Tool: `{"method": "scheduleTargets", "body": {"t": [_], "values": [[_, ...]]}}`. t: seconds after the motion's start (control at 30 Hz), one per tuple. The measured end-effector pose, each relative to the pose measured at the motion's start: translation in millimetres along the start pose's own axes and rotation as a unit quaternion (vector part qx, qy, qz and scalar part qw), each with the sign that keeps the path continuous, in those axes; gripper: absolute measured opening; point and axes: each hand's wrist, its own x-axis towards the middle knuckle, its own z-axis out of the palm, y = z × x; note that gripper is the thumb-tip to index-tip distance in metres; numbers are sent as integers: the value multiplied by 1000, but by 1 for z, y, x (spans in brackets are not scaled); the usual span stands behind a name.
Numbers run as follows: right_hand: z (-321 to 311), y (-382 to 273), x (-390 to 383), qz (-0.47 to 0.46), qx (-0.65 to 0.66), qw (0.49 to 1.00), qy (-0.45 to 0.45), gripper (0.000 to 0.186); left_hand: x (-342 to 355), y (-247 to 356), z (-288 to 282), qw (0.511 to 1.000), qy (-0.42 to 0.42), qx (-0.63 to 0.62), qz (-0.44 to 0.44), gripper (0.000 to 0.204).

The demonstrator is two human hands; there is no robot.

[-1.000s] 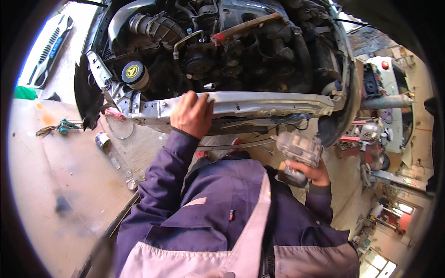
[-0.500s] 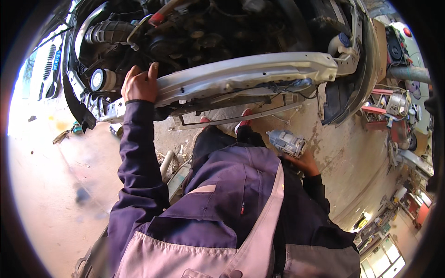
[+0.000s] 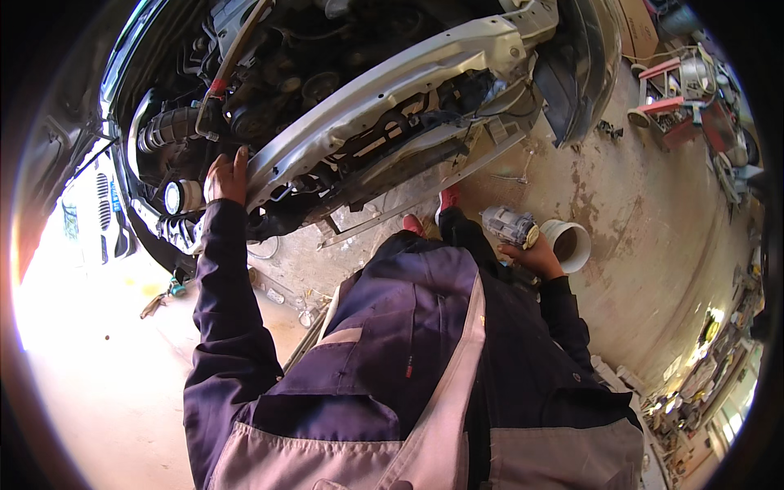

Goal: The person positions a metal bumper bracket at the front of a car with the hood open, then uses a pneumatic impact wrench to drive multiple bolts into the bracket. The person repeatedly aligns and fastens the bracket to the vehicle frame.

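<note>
My left hand [image 3: 226,180] is closed over the left end of a silver metal crossbeam [image 3: 392,80] at the front of a car's open engine bay. The fingertips are partly hidden behind the beam. Beside that hand sits a round white-topped canister [image 3: 183,197], and a ribbed black air hose [image 3: 163,131] lies just beyond. Low at my right side, my right hand [image 3: 541,258] grips a grey cordless impact wrench [image 3: 508,225] by its handle. The wrench's nose points left, away from the car parts.
A white bucket [image 3: 578,260] stands on the floor just right of my right hand. Farther right are a red tool cart [image 3: 674,102] and clutter along the wall. A loose metal strip [image 3: 425,196] hangs below the beam. Another car [image 3: 106,208] is parked at far left.
My view has turned, so the beam now slants up to the right and the bucket shows. My left hand stays on the beam; the wrench remains in my right hand.
</note>
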Motion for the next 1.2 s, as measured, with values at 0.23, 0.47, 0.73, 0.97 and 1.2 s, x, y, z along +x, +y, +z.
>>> {"method": "scheduleTargets", "body": {"t": [0.23,0.47,0.73,0.97,1.2], "values": [[60,47,-55,18,28,998,55,56,-31,6,22,988,19,108,110,69],[72,76,-89,-34,57,994,87,53,-5,-18,27,992,107,23,65,66],[28,90,-95,2,61,993,97,58,19,-57,57,995,97,0,33,55],[3,111,-97,2,-65,994,85,64,18,-67,43,992,121,-32,-11,51],[-11,106,-87,18,-74,995,70,61,32,-68,54,991,114,62,6,54]]}}
